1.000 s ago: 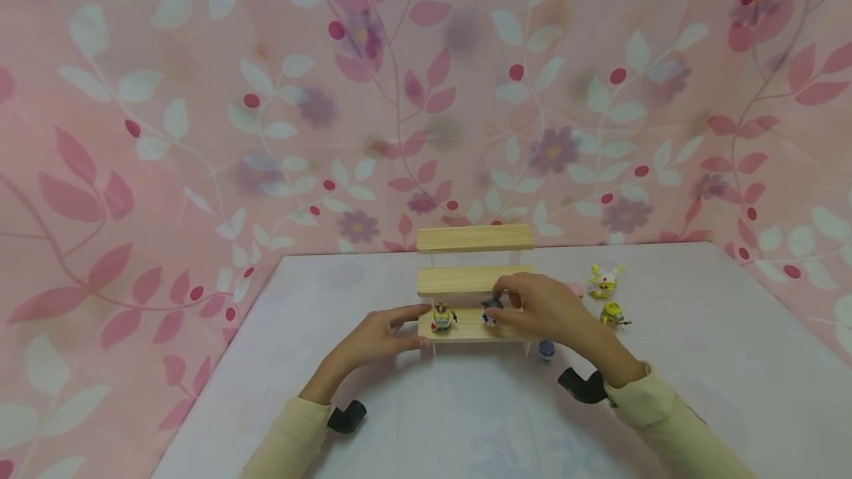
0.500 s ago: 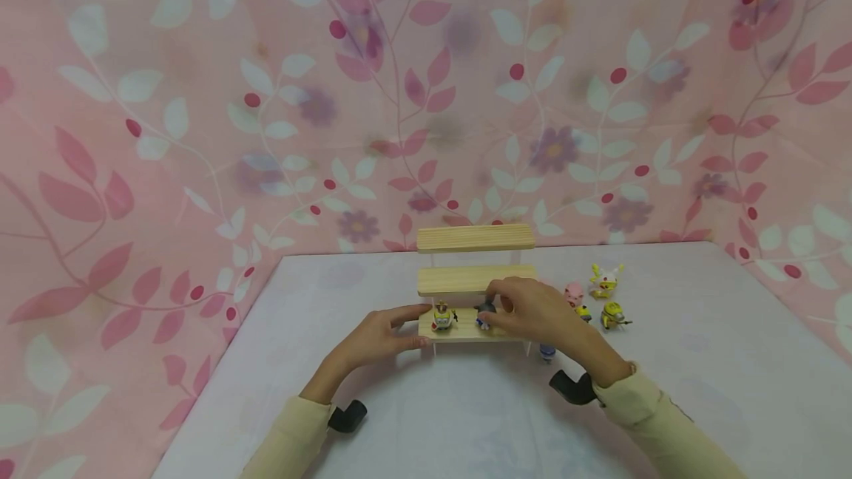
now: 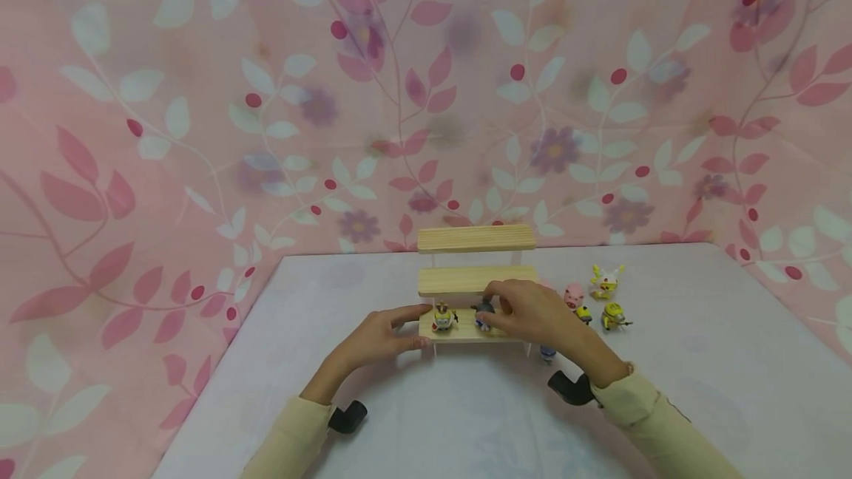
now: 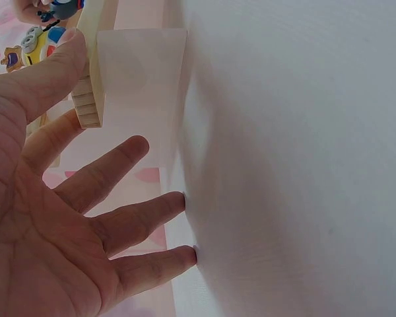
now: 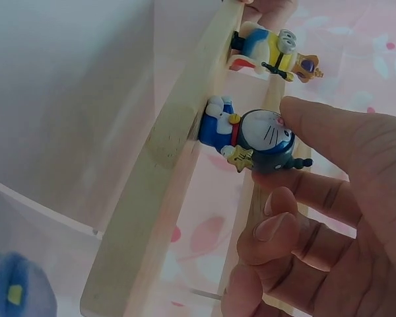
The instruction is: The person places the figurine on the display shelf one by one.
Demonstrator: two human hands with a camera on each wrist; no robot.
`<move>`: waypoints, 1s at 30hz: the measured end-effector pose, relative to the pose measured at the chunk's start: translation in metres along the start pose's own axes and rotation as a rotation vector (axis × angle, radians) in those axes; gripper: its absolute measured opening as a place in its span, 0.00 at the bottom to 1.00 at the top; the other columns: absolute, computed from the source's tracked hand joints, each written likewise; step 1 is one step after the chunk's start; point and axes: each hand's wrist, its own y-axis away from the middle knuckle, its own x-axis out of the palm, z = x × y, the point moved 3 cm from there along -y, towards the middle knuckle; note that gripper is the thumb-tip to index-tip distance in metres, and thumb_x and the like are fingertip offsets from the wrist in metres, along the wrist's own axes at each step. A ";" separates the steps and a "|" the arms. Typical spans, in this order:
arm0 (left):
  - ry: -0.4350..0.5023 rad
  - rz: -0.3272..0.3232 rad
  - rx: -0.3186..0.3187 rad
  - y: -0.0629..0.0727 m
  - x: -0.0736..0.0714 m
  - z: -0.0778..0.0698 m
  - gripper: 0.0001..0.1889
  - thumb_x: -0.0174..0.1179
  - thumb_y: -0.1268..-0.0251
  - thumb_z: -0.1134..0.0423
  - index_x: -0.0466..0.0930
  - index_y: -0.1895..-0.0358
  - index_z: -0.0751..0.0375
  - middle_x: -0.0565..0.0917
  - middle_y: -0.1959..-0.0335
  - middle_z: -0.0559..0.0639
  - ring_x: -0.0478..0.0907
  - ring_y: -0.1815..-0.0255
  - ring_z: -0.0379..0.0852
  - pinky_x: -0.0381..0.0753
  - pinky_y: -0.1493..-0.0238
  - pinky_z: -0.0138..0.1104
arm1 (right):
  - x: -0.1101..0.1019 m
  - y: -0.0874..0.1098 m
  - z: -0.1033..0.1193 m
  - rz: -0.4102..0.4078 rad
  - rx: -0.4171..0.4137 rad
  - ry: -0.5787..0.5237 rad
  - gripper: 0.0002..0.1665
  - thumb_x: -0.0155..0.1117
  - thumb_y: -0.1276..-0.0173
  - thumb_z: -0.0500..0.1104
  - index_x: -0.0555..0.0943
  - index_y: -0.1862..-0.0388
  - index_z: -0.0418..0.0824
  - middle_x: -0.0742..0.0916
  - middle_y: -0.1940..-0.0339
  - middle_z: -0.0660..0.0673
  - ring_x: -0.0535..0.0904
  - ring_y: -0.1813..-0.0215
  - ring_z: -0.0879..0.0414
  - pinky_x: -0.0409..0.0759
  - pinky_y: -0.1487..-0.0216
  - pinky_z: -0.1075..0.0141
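A stepped display stand [image 3: 475, 282] has wooden boards on clear supports. At the left end of its lowest board [image 4: 89, 99], my left hand [image 3: 376, 337] pinches the wood between thumb and index finger; the other fingers [image 4: 112, 175] spread out below. My right hand [image 3: 542, 313] holds a blue-and-white Doraemon figurine [image 5: 231, 132] by its dark-capped head, between thumb and index finger. The figurine carries a yellow star, and its feet are right at the lowest board's surface. To its left on the same board stands a crowned yellow minion figurine [image 3: 443, 318].
Right of the stand are a pink pig figurine [image 3: 574, 294], a white-and-yellow figurine [image 3: 606, 282] and yellow minion figurines [image 3: 613, 316]. A blue-capped figurine [image 5: 23, 290] stands near the stand's front right corner. Pink floral cloth [image 3: 373, 131] hangs behind the white-covered table [image 3: 426, 420].
My right hand has moved slightly left along the lowest board with the Doraemon figurine, uncovering the pig figurine behind it. My left hand has stayed at the board's end.
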 end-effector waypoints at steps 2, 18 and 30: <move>-0.002 0.001 -0.001 0.000 0.000 0.000 0.32 0.67 0.39 0.44 0.73 0.31 0.42 0.76 0.34 0.44 0.68 0.31 0.50 0.69 0.35 0.52 | 0.000 0.000 0.000 0.010 0.010 -0.004 0.17 0.71 0.37 0.57 0.83 0.55 0.50 0.73 0.80 0.57 0.65 0.80 0.63 0.61 0.80 0.68; -0.018 0.002 -0.028 0.001 -0.002 -0.003 0.33 0.68 0.40 0.42 0.73 0.31 0.39 0.76 0.35 0.43 0.68 0.31 0.47 0.69 0.35 0.52 | -0.017 0.019 -0.001 -0.029 -0.011 0.001 0.19 0.71 0.37 0.58 0.84 0.53 0.49 0.73 0.79 0.59 0.64 0.80 0.64 0.61 0.81 0.70; -0.005 0.002 -0.008 0.001 -0.002 -0.002 0.32 0.67 0.40 0.42 0.73 0.31 0.41 0.76 0.35 0.44 0.68 0.31 0.47 0.69 0.35 0.52 | -0.020 0.036 -0.009 -0.008 -0.011 0.010 0.18 0.72 0.38 0.56 0.83 0.55 0.47 0.72 0.79 0.59 0.61 0.81 0.65 0.59 0.81 0.71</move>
